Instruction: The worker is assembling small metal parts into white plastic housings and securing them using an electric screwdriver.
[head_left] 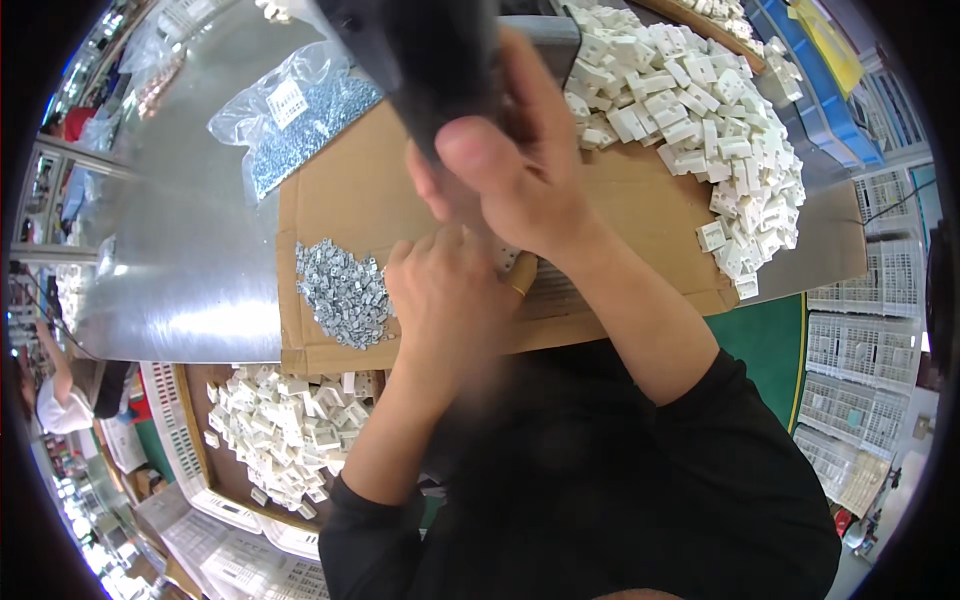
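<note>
My right hand [530, 165] is wrapped round the grip of a black power drill [430, 60], which looms large and blurred near the top middle. Its tip points down toward my left hand and is hidden behind the fingers. My left hand [450, 285] rests low on the cardboard sheet [345, 215], its fingers closed on a small white plastic block [508, 260]. Only a corner of that block, with small holes, shows between the hands. To the left of my left hand lies a heap of small grey metal pieces [345, 292].
A big pile of white plastic blocks [690, 110] covers the right of the cardboard. At the back left lies a clear bag of small metal parts [310, 125] on the metal table [190, 270]. More white blocks [290, 430] fill a bin below the front edge. A blue crate [825, 100] stands far right.
</note>
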